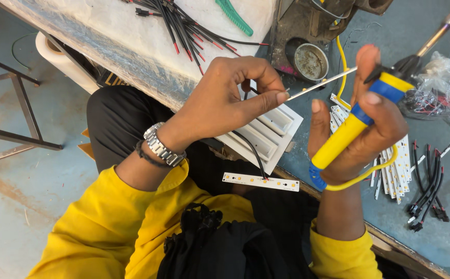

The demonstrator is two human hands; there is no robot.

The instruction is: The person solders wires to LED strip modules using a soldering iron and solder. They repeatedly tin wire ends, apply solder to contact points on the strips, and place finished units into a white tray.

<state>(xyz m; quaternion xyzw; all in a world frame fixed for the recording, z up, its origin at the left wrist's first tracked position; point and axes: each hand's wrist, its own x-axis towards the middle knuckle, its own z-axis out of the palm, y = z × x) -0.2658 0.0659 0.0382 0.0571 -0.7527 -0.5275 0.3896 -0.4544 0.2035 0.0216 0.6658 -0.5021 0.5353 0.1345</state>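
The left hand (225, 101) pinches a thin black wire (251, 147) at its top so the white rectangular LED strip (261, 182) dangles free over the lap, while the right hand (362, 129) wraps its grip around a yellow-and-blue soldering iron (357, 121) (tip meeting the pinched wire end) above the grey-blue table (442, 237).

My bench (442, 237) is blue-grey and scuffed. On it lie a pile of white LED strips (396, 173), short black leads (427, 191) beside them, a clear bag (434, 90) of wires, and a round tin (308, 61). A plastic-wrapped white slab (132, 41) carries black, red-tipped wires (183, 26) and a green tool (234, 16).
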